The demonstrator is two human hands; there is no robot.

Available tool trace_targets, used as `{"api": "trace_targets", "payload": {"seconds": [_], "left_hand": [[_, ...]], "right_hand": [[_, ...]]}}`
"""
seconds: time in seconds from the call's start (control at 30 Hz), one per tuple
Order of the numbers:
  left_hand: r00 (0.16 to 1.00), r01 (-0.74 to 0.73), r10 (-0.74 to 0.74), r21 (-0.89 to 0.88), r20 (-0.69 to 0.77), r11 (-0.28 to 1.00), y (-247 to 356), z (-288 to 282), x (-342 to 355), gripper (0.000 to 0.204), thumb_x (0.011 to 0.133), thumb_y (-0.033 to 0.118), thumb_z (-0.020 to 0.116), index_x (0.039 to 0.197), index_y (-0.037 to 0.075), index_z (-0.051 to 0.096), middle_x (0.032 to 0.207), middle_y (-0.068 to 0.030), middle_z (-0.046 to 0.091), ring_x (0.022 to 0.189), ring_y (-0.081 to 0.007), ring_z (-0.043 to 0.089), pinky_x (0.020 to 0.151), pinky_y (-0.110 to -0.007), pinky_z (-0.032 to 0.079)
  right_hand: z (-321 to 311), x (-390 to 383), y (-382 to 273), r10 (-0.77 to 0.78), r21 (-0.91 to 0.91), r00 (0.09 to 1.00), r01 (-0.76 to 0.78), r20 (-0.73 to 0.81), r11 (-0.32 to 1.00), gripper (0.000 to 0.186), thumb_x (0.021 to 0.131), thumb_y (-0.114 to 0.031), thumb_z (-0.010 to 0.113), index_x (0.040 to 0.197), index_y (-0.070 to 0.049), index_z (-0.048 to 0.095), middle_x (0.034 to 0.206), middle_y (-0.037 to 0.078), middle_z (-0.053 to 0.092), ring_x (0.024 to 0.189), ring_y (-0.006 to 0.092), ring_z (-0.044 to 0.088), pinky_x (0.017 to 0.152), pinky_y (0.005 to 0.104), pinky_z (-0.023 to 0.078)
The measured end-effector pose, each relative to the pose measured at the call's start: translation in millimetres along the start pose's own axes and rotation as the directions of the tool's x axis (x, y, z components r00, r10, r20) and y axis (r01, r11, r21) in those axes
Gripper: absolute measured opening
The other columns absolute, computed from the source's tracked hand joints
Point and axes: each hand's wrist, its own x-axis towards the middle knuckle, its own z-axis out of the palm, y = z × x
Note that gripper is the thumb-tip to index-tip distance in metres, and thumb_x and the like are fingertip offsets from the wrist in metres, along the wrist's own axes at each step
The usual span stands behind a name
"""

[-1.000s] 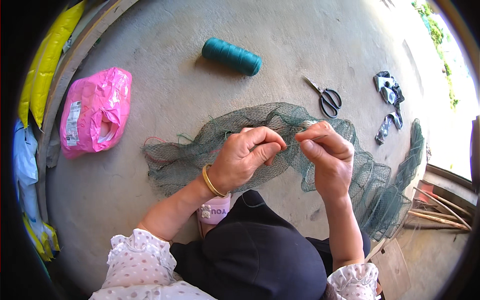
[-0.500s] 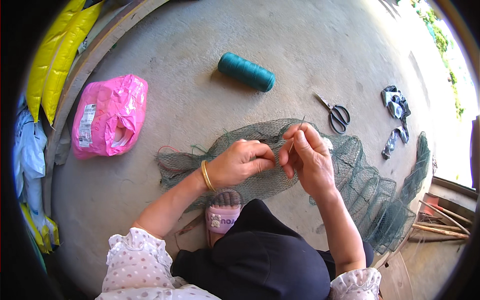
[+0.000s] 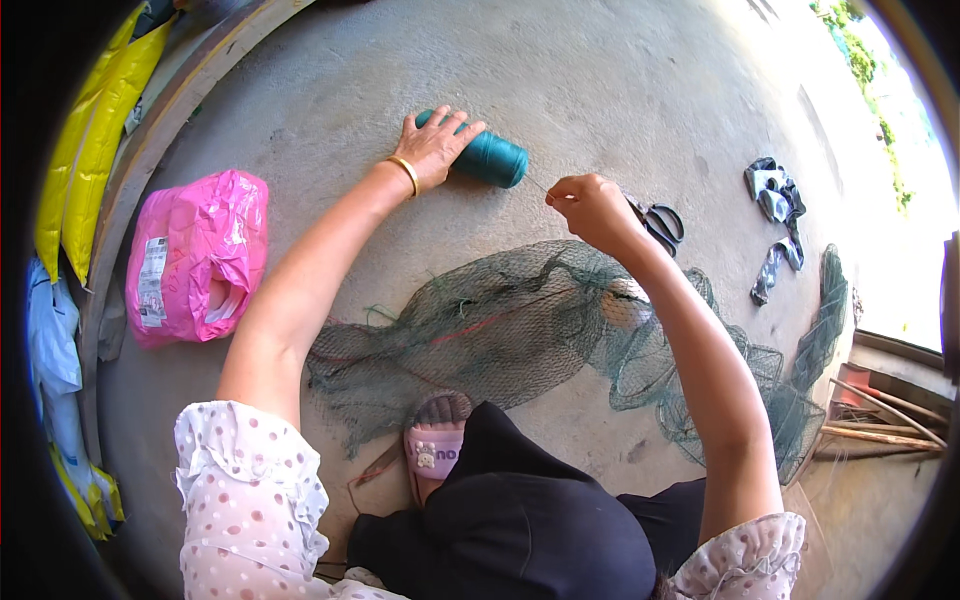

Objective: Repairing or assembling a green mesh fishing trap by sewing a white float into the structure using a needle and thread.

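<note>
A spool of green thread (image 3: 492,160) lies on its side on the concrete floor. My left hand (image 3: 437,148), with a gold bangle on the wrist, is wrapped over its left end. From the spool's right end a thin thread (image 3: 537,184) runs to the pinched fingers of my right hand (image 3: 594,207); whether a needle is also in them I cannot tell. Below both hands, a dark green fishing net (image 3: 480,310) is spread over the floor and trails right, with a red cord inside it. Scissors with black handles (image 3: 663,226) lie beside my right forearm, partly hidden by it.
A pink wrapped package (image 3: 200,255) sits at the left, near a raised edge with yellow bags (image 3: 110,140) beyond it. Crumpled dark plastic strips (image 3: 776,220) lie at the right. Sticks (image 3: 885,420) are piled at the lower right. My pink slipper (image 3: 435,450) is near the net.
My left hand has moved from above the net up and left onto the spool. My right hand has moved upward toward the spool's right end. The net now lies without hands over it.
</note>
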Motion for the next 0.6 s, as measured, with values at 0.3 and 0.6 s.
{"api": "trace_targets", "payload": {"seconds": [0.3, 0.6], "left_hand": [[0.999, -0.027, 0.029, -0.076, 0.022, 0.997, -10.0, 6.0, 2.8, 0.082, 0.077, 0.000, 0.067, 0.145, 0.029, 0.031, 0.149, -0.0042, 0.032, 0.140, -0.0278, 0.028, 0.106, -0.056, 0.028], [0.996, -0.072, 0.072, -0.001, -0.045, 0.997, -3.7, 6.9, 5.1, 0.082, 0.076, -0.001, 0.068, 0.144, 0.028, 0.032, 0.143, -0.0068, 0.038, 0.136, -0.0267, 0.033, 0.103, -0.052, 0.030]], "right_hand": [[16.7, 37.6, 7.9, 0.026, -0.347, 0.998, -0.041, -0.049, 0.937, 0.022, 0.078, -0.014, 0.054, 0.091, -0.012, 0.072, 0.090, 0.019, 0.069, 0.088, 0.0360, 0.067, 0.079, 0.0427, 0.053], [14.6, 55.3, 9.7, -0.033, -0.351, 0.999, 0.029, -0.004, 0.936, 0.022, 0.081, -0.016, 0.058, 0.095, -0.006, 0.071, 0.093, 0.019, 0.069, 0.093, 0.0369, 0.066, 0.083, 0.0426, 0.052]]}}
